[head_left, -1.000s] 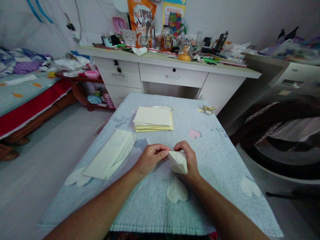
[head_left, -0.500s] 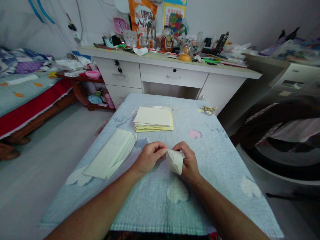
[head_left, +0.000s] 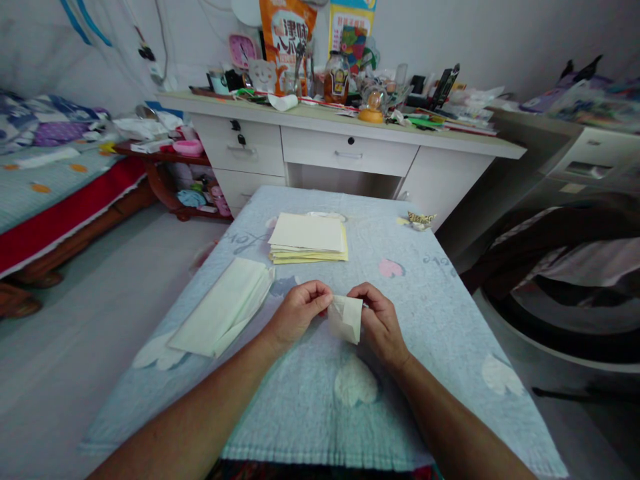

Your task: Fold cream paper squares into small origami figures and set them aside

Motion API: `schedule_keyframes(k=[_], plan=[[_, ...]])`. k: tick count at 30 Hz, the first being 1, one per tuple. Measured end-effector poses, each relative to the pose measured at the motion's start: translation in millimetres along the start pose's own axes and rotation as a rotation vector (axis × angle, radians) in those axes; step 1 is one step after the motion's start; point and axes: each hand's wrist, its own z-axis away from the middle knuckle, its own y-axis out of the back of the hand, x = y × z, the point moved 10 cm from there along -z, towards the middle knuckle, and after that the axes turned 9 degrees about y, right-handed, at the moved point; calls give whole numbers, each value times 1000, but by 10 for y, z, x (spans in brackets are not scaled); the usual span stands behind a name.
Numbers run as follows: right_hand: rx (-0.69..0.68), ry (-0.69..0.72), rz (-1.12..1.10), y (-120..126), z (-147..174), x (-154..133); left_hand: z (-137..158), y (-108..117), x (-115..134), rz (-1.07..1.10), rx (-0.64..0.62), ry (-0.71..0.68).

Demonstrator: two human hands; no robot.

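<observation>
Small folded paper: held between the two hands over the near half of the cloth-covered tabletop; whether its lower edge touches the cloth cannot be told.
Left hand grip: the paper's upper left corner is pinched between thumb and forefinger.
Right hand grip: placed at the right edge, fingers partly hidden behind the paper; whether that edge is pinched or only braced cannot be told.
Weight and stiffness: very light, by judgement; stiffened along the layered folds, easily bent where thin.
Surface: dry and matte-looking, so little slipping is expected.
Fragility: likely to be creased or torn if pulled hard.
Best hold: edges and folded corners, pressed lightly, with the loose flaps kept uncrushed.
Nearby: the long folded paper is laid to the left, the paper stack farther back.
</observation>
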Motion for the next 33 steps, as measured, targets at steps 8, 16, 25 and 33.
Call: schedule_keyframes(k=[8, 16, 25, 33], plan=[[-158, -185, -154, -155, 9, 190, -32, 87, 5, -46, 39, -34], [-233, -201, -245, -231, 38, 250, -35, 135, 36, -151, 93, -72], [-177, -218, -301, -269, 39, 361, -39, 120, -52, -25, 73, -25], [-37, -204, -396, -215, -14, 374, -31, -176, -169, 27, -115, 11]])
